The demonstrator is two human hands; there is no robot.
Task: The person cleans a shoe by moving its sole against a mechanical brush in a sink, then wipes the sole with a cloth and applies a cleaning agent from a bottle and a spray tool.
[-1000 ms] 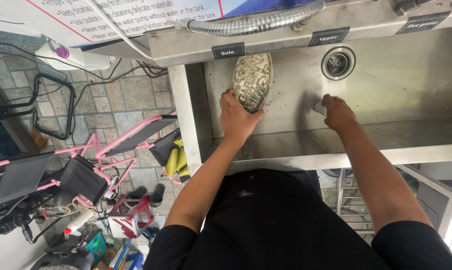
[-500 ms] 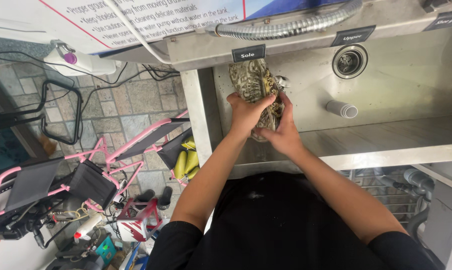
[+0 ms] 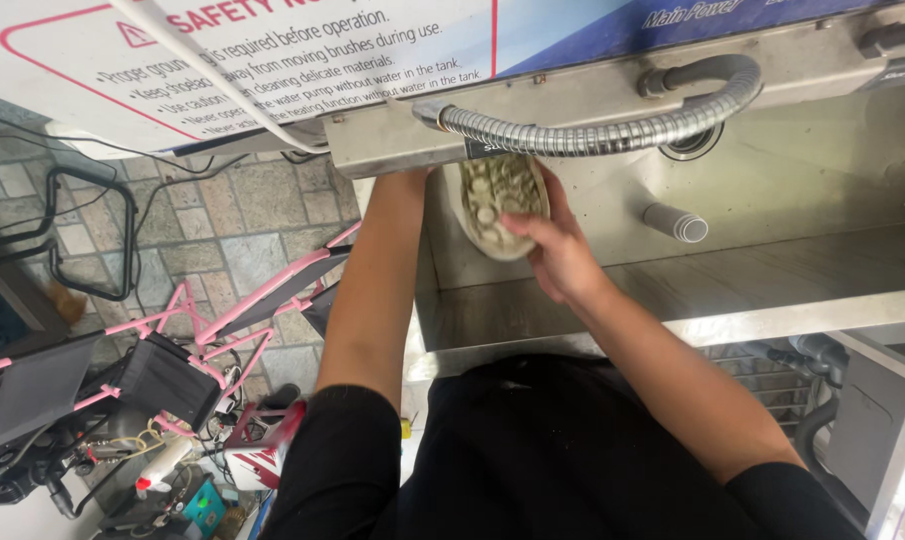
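A dirty shoe [image 3: 495, 203] is held sole-up against the back wall of a stainless steel sink [image 3: 773, 270], just under the machine's front ledge. My right hand [image 3: 558, 252] grips the shoe from its right and lower side. My left forearm [image 3: 378, 270] reaches up along the sink's left wall. My left hand is hidden behind the steel ledge [image 3: 393, 140], so I cannot see what it touches.
A flexible metal hose [image 3: 593, 130] arcs across the top of the sink. A short grey nozzle [image 3: 676, 222] sticks out of the back wall. On the paved floor at left stand pink folding frames [image 3: 203, 320], cables and a spray bottle [image 3: 158, 465].
One second ago my right hand was at the grey nozzle, then it joined the left on the shoe. Now the left has let go and gone up behind the ledge.
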